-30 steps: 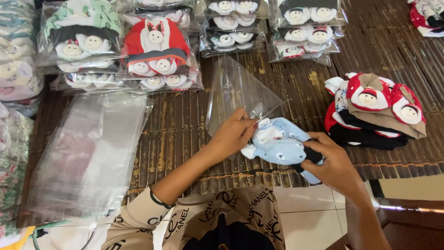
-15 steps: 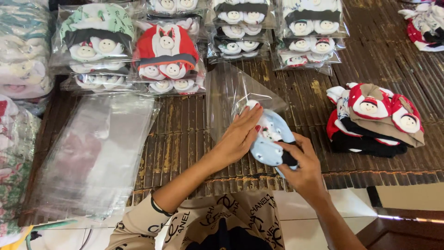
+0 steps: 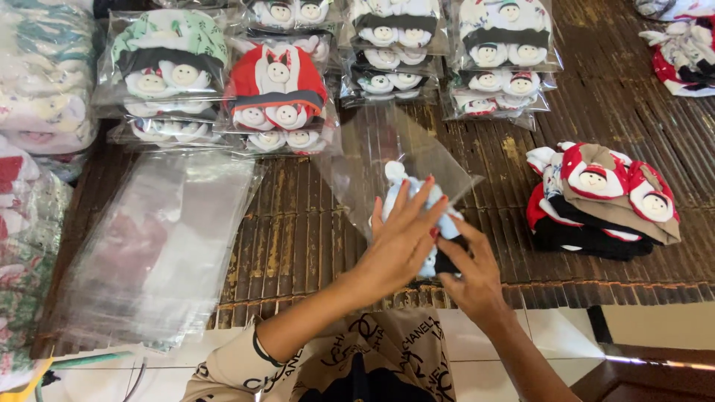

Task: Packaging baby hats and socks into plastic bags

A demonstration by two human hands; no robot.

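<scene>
Pale blue, the folded baby set (image 3: 417, 223) now sits mostly inside the clear plastic bag (image 3: 395, 160), where a moment ago it lay outside its mouth. Left hand (image 3: 402, 238) lies flat and spread on it, pressing it in; right hand (image 3: 469, 275) pinches its lower end on the slatted surface (image 3: 298, 238). Loose bags (image 3: 160, 246) lie left.

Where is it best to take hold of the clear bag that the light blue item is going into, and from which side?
Probably at its open near edge, coming from the person's side. The clear bag lies with its mouth toward the left hand and right hand, where the light blue item enters; the far end is closed.
</scene>
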